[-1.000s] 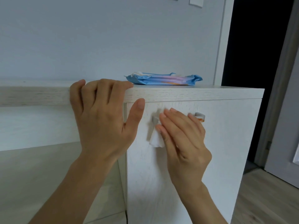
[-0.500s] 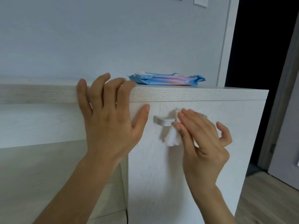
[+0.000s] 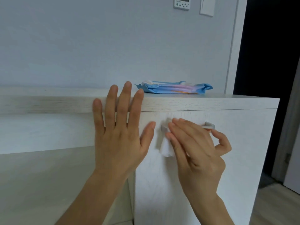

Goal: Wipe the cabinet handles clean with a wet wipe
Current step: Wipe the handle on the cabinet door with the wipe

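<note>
The cabinet [image 3: 211, 103] has a pale top with a washed wood grain. The top runs on past the left of view and ends in a square right corner by the dark doorway [image 3: 267, 62]. A blue pack of wet wipes [image 3: 175, 89] lies flat on it, back near the wall [image 3: 113, 38] and right of the middle, with white showing at its left end.
</note>
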